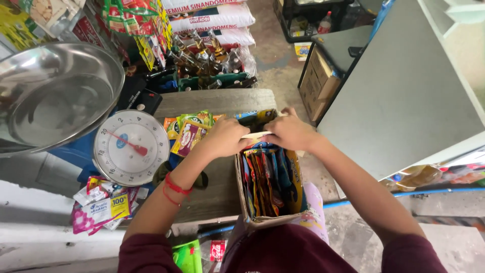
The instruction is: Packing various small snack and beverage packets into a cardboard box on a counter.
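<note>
A cardboard box point(241, 188) rests on my lap, packed with several upright colourful snack sachets point(265, 179). My left hand point(226, 136) and my right hand point(289, 132) meet at the box's far rim, fingers curled over a pale flap point(255, 135) there. A red string bracelet circles my left wrist. Whether the fingers pinch a sachet or only the flap is hidden by the hands.
More snack packets point(189, 131) lie on the wooden counter point(222, 101) beyond the box. A dial weighing scale point(131, 146) with a steel pan point(55, 93) stands at left. Sachet strips point(98, 205) hang lower left. Bottles in a crate point(207, 65), sacks and cardboard boxes point(318, 83) sit behind.
</note>
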